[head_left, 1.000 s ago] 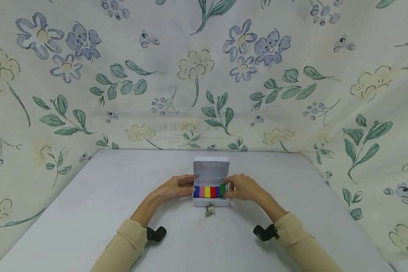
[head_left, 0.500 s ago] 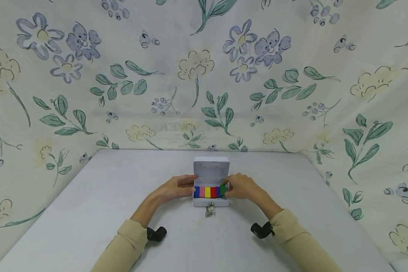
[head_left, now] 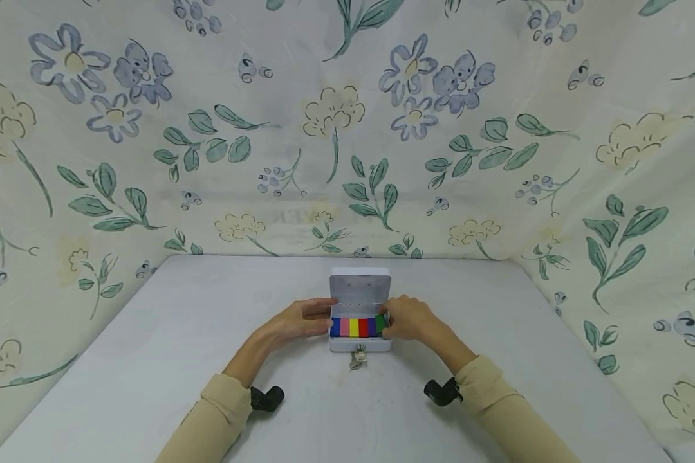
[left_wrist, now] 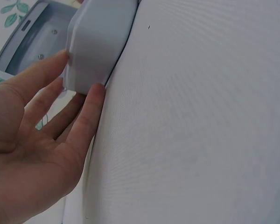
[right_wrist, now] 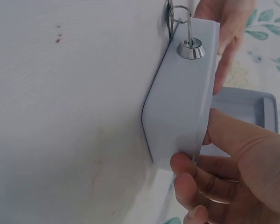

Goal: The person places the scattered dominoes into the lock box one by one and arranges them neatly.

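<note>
A small grey cash box (head_left: 359, 345) stands on the table with its lid (head_left: 360, 287) raised. Inside is a row of coloured blocks, among them a yellow block (head_left: 354, 328) and a red block (head_left: 363, 328). A green block (head_left: 380, 324) fills the right end, its top slightly above its neighbours. My right hand (head_left: 408, 319) pinches the green block; in the right wrist view one digit reaches over the rim while the other fingers (right_wrist: 184, 163) curl outside the wall. My left hand (head_left: 297, 318) rests nearly straight fingers (left_wrist: 91, 112) against the box's left side.
Keys on a ring (right_wrist: 179, 14) hang from the lock (right_wrist: 191, 49) at the box's front. White table surface (head_left: 347, 411) surrounds the box. Behind it rises a flower-printed cloth (head_left: 336, 161). A black wrist camera (head_left: 442, 392) sits at the right cuff.
My right hand and forearm have shifted slightly inward to the left, and the green block sits a little lower. The left hand stays in place.
</note>
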{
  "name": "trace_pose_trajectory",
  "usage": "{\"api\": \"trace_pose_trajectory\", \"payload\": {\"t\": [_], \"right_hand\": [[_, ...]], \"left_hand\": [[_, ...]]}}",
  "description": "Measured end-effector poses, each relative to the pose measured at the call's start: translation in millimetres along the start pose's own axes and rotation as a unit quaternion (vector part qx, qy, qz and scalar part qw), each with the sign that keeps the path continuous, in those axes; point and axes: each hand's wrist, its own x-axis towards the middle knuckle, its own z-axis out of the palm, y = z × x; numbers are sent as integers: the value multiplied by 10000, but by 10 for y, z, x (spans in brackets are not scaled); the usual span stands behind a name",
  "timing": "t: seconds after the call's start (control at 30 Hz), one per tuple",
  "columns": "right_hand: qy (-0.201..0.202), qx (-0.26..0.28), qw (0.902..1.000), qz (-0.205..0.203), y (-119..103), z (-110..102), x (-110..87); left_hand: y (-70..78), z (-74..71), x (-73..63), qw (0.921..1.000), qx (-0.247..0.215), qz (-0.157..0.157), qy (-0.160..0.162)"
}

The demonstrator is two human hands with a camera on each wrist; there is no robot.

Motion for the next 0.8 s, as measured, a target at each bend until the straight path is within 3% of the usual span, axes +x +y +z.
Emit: {"api": "trace_pose_trajectory", "payload": {"t": [0.4, 0.8], "right_hand": [[-15, -436, 9990, 81, -15, 40, 22], [-73, -474, 9988, 87, -3, 74, 41]], "left_hand": [[2, -5, 5, 10000, 35, 27, -12], [0, -6, -3, 10000, 33, 25, -55]]}}
